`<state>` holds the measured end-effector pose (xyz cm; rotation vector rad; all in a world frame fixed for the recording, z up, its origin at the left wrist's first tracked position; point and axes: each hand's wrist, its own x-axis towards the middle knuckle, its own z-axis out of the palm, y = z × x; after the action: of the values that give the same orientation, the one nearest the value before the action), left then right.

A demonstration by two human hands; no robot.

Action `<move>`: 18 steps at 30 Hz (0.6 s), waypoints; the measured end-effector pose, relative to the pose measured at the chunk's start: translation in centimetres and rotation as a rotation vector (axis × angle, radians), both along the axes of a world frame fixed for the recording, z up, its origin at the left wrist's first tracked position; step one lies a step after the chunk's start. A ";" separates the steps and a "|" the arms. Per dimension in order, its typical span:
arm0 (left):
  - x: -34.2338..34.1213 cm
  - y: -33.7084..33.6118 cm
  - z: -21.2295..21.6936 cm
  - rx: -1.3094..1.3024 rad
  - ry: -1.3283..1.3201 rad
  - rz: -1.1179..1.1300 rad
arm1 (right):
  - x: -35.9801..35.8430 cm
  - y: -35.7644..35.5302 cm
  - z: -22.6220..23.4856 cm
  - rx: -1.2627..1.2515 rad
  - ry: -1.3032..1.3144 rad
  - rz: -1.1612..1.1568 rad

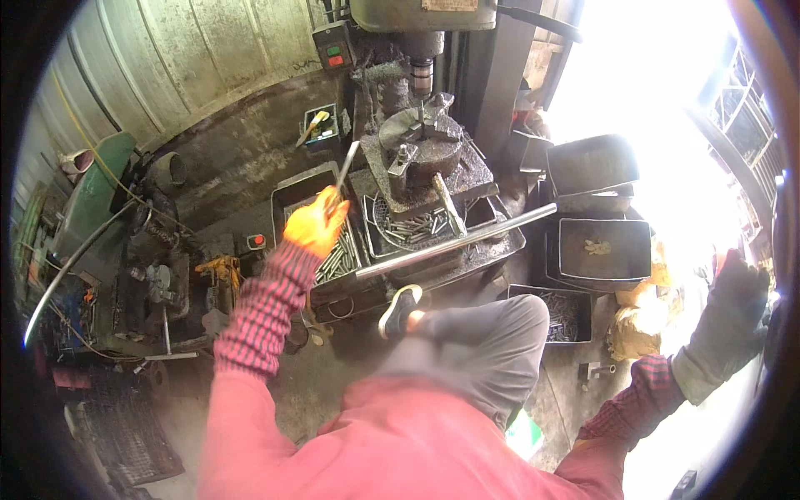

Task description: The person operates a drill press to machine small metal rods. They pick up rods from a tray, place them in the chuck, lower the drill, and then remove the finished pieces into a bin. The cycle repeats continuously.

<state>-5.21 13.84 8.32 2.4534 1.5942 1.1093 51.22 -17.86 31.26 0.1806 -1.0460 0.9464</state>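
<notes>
My left hand (317, 222), in an orange glove, is closed around a slim metal rod (348, 167) that points up and away, left of the drill press's work table. Beneath this hand a dark bin (283, 190) holds several short metal pins (337, 260). My right hand (723, 321), in a grey glove, is raised at the far right against bright glare. Its fingers are washed out, and anything they hold cannot be made out. Ahead stands the drill press (422, 75), its chuck above a round, chip-covered fixture (421, 146).
A long steel bar (458, 242) slants across the front of the machine. More pins lie in a tray (417, 229) under the fixture. Black bins (604, 250) stand to the right, one with a pale glove (597, 247). A switch box (335, 48) hangs behind; a vise (162, 287) is left.
</notes>
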 end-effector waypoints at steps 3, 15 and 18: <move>4.9 2.5 6.4 -0.213 0.330 -0.028 | -1.5 0.2 -0.2 -0.134 0.226 -0.565; 10.5 5.3 12.0 -0.315 0.476 -0.020 | 0.0 -3.7 -1.1 -0.224 0.188 -0.587; 9.1 5.6 10.2 -0.356 0.471 0.007 | 0.8 -3.6 -2.2 -0.255 0.290 -0.702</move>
<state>3.91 19.47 18.48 2.5670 1.7135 0.2106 51.98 -21.51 29.07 -0.2472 -0.6354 0.3881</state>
